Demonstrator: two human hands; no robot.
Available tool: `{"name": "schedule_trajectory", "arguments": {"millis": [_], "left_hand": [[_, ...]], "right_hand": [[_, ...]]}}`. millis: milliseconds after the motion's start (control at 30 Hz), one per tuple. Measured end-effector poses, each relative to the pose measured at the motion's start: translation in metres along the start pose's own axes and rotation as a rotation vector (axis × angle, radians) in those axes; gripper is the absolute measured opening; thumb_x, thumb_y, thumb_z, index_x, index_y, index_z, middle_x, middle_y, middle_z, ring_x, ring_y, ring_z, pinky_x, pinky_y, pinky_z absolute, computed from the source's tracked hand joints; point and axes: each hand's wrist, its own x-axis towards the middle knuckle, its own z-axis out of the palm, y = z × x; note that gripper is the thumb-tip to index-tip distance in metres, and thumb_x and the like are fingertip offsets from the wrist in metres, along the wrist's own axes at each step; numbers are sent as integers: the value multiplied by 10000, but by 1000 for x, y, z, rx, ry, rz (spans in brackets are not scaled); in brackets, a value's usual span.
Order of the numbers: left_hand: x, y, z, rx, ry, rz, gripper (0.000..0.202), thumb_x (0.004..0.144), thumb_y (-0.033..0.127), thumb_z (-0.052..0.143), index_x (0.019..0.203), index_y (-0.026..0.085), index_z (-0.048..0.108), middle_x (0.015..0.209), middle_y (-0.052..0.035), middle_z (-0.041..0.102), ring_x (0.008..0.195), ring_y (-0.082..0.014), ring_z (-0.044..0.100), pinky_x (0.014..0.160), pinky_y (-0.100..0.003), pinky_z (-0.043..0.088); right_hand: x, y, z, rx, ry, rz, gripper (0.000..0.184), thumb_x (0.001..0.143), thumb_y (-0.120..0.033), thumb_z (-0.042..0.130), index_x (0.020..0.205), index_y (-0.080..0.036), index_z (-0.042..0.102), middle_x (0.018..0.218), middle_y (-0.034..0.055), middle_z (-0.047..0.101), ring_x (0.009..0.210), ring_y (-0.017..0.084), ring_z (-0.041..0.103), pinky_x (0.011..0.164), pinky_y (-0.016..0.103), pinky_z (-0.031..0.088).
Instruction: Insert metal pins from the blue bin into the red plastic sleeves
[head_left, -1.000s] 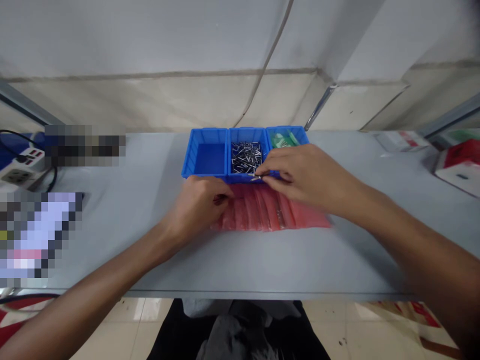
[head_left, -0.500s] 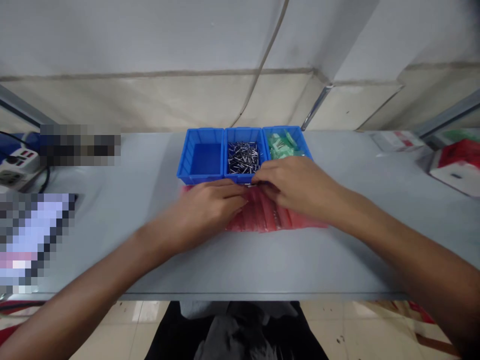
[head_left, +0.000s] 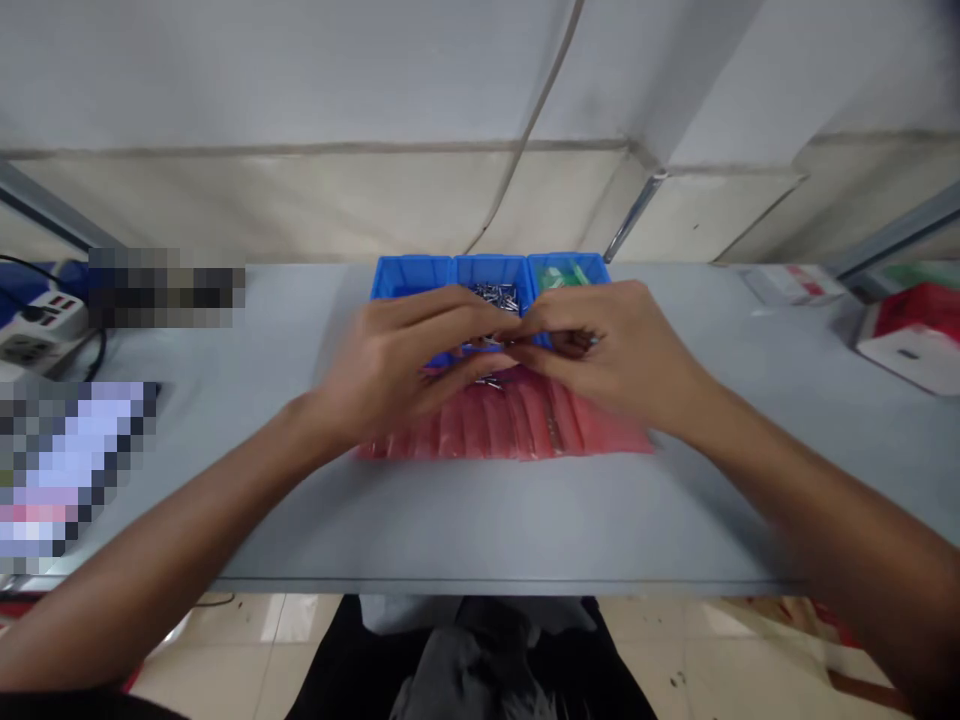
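Observation:
My left hand (head_left: 416,350) and my right hand (head_left: 604,345) meet at the fingertips above the front of the middle blue bin, both closed in a pinch. Small shiny metal pieces, which look like screws, show between my left thumb and fingers. Metal also glints inside the curled fingers of my right hand. Below the hands, a row of pink plastic bags (head_left: 476,425) lies overlapped on the table. A few loose screws (head_left: 489,381) rest on their upper part. The middle bin holds a heap of dark and silver screws (head_left: 499,295), partly covered by my hands.
A left blue bin (head_left: 412,270) and a right bin with green packets (head_left: 562,276) flank the middle one. On the grey table (head_left: 480,520) there are a power strip (head_left: 45,325) and a blurred screen (head_left: 67,460) at left, and a red-and-white box (head_left: 919,340) at right.
Both hands have lifted off the pink bags and come together at the fingertips, now in front of the bins. The loose screws on the bags have come into view.

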Motion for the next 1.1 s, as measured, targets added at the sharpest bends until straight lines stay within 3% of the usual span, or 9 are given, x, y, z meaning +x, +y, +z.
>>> {"name": "schedule_trajectory", "arguments": {"millis": [100, 200, 400, 533, 700, 900, 1100], "left_hand": [[-17, 3, 3, -45, 54, 19, 212, 949, 113, 690, 1132, 211, 732, 1098, -45, 781, 1001, -154, 762, 872, -262, 641], [-28, 4, 3, -67, 92, -49, 216, 945, 71, 672, 1055, 234, 761, 1036, -19, 789, 910, -141, 765, 778, -254, 645], [-38, 10, 6, 6, 191, -212, 118, 918, 135, 745, 1010, 208, 733, 894, 16, 778, 774, -123, 736, 698, -253, 613], [-43, 11, 10, 12, 210, -194, 32, 967, 188, 700, 992, 205, 707, 844, 24, 754, 694, -96, 705, 609, -245, 553], [-47, 8, 16, 8, 231, -170, 229, 898, 181, 781, 1101, 216, 682, 901, 11, 763, 749, -121, 718, 598, -274, 542], [-44, 7, 15, 24, 214, -106, 37, 953, 169, 702, 949, 195, 676, 815, -2, 733, 728, -120, 703, 589, -263, 521], [-46, 5, 15, -1, 261, -145, 320, 870, 140, 801, 1137, 231, 650, 882, 27, 754, 718, -102, 701, 599, -253, 552]], "right_hand": [[-9, -8, 10, 250, 102, 175, 28, 895, -263, 765, 897, -236, 761, 681, -35, 639, 558, 111, 504, 536, 288, 394], [-18, -18, 21, 404, 196, 280, 68, 881, -306, 798, 896, -252, 759, 677, -22, 628, 539, 123, 485, 486, 306, 389], [-24, -26, 38, 577, 341, 295, 55, 878, -265, 811, 922, -292, 793, 819, -4, 741, 582, 142, 587, 509, 335, 464], [-27, -25, 51, 720, 439, 307, 90, 866, -222, 818, 927, -285, 798, 756, -30, 728, 525, 107, 570, 477, 299, 457], [-30, -23, 56, 806, 477, 290, 88, 843, -203, 832, 913, -245, 801, 695, -40, 707, 506, 89, 557, 448, 268, 442], [-34, -26, 51, 753, 476, 291, 107, 844, -174, 828, 913, -252, 803, 797, -33, 749, 533, 83, 574, 466, 276, 443], [-31, -23, 49, 773, 540, 280, 134, 811, -165, 857, 885, -265, 807, 787, -19, 742, 520, 102, 545, 435, 309, 365]]}}
